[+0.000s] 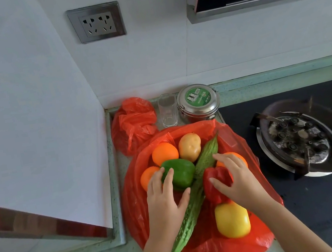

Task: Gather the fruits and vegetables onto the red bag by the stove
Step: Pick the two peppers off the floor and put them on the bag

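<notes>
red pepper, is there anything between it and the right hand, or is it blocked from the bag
Nothing visible stands between them: the right hand already rests on the red pepper, which lies on the red bag between the bitter gourd and the yellow pepper.

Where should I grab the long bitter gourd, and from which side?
Grip the bitter gourd around its thick lower half, coming from above and the left. It lies diagonally on the red bag, the near end bare, while peppers crowd its right side and the tip is wedged among fruit.

Both hands (164,199) rest on bagged produce (180,173).
</notes>
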Motion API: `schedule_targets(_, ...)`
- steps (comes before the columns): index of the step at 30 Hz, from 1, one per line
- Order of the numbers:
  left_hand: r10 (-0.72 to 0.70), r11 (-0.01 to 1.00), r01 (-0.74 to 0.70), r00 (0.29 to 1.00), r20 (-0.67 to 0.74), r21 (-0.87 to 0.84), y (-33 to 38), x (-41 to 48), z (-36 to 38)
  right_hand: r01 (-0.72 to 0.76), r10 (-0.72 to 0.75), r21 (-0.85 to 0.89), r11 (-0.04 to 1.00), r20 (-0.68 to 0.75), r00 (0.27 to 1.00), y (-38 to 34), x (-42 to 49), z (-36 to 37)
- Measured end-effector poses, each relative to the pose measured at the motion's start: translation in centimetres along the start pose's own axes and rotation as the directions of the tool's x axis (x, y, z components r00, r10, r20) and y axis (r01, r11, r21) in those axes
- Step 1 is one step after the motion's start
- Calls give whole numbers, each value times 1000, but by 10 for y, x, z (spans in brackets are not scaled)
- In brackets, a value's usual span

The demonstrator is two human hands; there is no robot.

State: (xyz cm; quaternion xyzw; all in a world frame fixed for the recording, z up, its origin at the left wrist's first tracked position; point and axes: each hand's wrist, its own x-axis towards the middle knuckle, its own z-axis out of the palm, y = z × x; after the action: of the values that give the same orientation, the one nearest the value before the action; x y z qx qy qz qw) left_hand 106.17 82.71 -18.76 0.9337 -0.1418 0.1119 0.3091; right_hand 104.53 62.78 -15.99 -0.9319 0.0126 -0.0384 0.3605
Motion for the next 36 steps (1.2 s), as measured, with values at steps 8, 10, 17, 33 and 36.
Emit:
schedule_targets(8,69,994,-70,998,8,84,15,-9,-4,46,-46,-155,987,7,999,-4,-16,-3)
schedule_targets(10,84,991,-84,996,-1,104,22,-13,-6,57,-59,-182,982,-3,998,-8,-21,-5)
schedule_targets(17,125,979,-112,990,-64,170,42,-28,-10,88,-108,-249,964,-67,992,-19,-42,-14)
schedule_targets(33,116,954,-69,983,-144,292,93,-102,-12,239,-261,-252,938,-60,963,-15,-104,-25)
schedule_targets(36,97,956,-47,982,-160,290,98,-118,-11,264,-283,-247,932,-44,958,-14,-117,-26)
